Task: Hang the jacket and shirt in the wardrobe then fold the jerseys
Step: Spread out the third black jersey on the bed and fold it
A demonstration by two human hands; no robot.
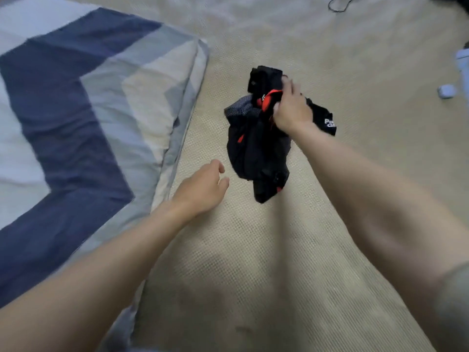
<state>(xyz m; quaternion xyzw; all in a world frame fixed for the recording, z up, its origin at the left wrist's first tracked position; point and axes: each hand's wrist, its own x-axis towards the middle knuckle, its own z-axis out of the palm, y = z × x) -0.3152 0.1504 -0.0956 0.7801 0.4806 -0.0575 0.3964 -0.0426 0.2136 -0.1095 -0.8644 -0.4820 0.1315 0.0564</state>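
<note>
A bunched black jersey (pixel 256 148) with red trim and a grey mesh patch hangs over the beige carpet. My right hand (pixel 291 107) grips it at the top, fingers curled into the fabric near the red collar. White lettering shows on a black part to the right of my wrist. My left hand (pixel 203 186) reaches toward the jersey's lower left side with relaxed fingers, a short gap from the cloth, holding nothing. The image is blurred by motion.
A bed (pixel 88 110) with a blue, grey and white chevron duvet fills the left side. Beige carpet (pixel 253 262) covers the floor. A small pale object (pixel 446 91) lies at the right edge, and a dark cable (pixel 340 3) lies at the top.
</note>
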